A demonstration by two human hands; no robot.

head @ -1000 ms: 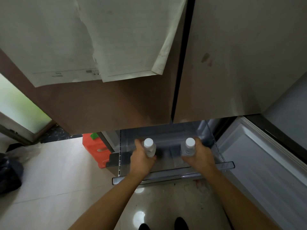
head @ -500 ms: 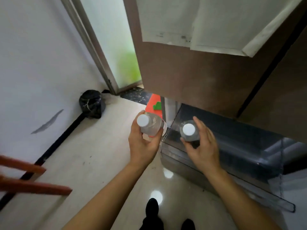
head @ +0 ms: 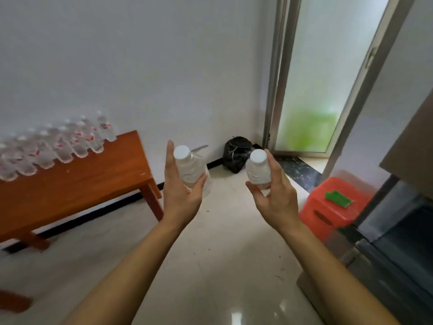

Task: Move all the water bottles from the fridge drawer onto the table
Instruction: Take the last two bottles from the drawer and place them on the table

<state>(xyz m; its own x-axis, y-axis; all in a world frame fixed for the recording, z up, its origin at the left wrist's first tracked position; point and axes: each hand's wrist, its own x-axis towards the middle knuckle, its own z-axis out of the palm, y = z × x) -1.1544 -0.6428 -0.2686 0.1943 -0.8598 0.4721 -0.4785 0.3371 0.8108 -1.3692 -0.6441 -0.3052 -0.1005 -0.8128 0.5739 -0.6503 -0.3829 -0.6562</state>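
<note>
Head view. The left hand [head: 181,195] gripped the first bottle [head: 190,168], with the thumb on one side and the fingers wrapped round the body. This bottle was clear with a white cap and tilted, its cap toward the camera. The right hand [head: 277,199] pinched the second bottle [head: 257,171] between thumb and curled fingers. It was also clear and white-capped, and it was held nearly upright. Both bottles were in the air above the floor [head: 222,254], side by side but apart, between the table [head: 82,184] on the left and the fridge drawer [head: 396,233] at the right edge.

The table was of orange-brown wood and stood against the white wall [head: 140,66]. A row of bottles [head: 58,146], with clear bodies and red labels, stood upright and close together along its far edge; motion blur prevented a count. The drawer was pulled out, and its contents could not be made out.

A tied black bag [head: 236,157] lay in the corner beside a frosted glass door [head: 316,90]. An orange stool [head: 332,207] stood just beside the fridge, with a green object [head: 338,198] lying on its top.
</note>
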